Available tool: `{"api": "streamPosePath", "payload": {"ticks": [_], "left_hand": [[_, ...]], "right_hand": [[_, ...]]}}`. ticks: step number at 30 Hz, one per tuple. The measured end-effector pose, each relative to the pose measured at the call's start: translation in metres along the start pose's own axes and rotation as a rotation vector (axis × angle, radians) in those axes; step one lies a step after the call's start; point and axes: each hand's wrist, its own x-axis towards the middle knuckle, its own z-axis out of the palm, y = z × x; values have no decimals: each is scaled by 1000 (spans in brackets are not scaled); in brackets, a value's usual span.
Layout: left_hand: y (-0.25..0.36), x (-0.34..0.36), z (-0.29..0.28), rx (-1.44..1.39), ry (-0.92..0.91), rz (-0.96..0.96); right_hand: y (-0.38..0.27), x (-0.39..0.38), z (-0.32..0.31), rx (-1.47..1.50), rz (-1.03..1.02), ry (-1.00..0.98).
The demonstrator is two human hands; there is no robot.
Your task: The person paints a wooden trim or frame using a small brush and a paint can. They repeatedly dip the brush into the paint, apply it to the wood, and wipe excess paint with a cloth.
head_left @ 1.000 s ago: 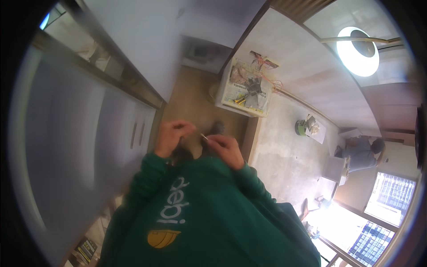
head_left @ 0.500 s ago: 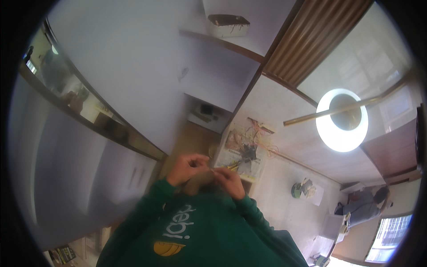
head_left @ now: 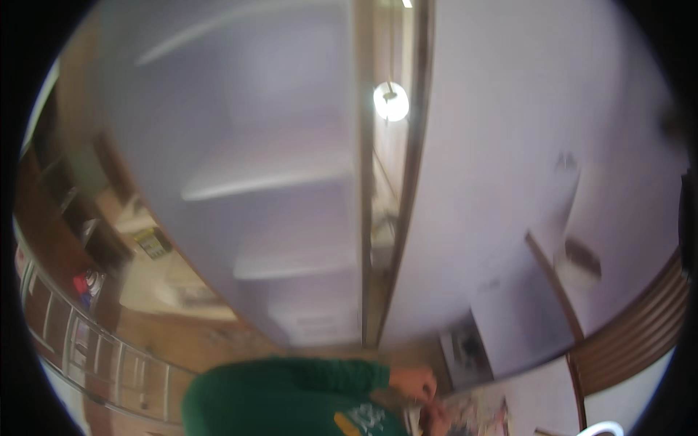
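I see clutter (head_left: pixel 481 411) just right of the left hand (head_left: pixel 412 382) and blurred right hand (head_left: pixel 436 419); their grip I can't tell.

Ladder (head_left: pixel 116 338) — left of left hand (head_left: pixel 414 381) (apart)

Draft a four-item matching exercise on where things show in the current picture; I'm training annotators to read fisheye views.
1. Glowing round white light, shown whole
2. Silvery ladder-like metal frame
3. Brown ribbed panel
4. Person's bare hands

A. Bottom, right of centre
B. Upper half, just right of centre
C. Lower left
D. Right rim, below mid-height

Pairs: 1-B, 2-C, 3-D, 4-A
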Motion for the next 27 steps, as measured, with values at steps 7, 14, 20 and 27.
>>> {"api": "streamPosePath", "payload": {"ticks": [7, 14, 20, 27], "left_hand": [[-8, -4, -39, 70, 69, -197], [17, -66, -57, 330, 335, -152], [38, -119, -41, 253, 523, -336], [37, -165, -16, 181, 705, -286]], "right_hand": [[-28, 56, 23, 281, 211, -82], [-8, 100, 59, 356, 230, -484], [-30, 73, 87, 166, 159, -558], [-35, 43, 106, 154, 193, -602]]}}
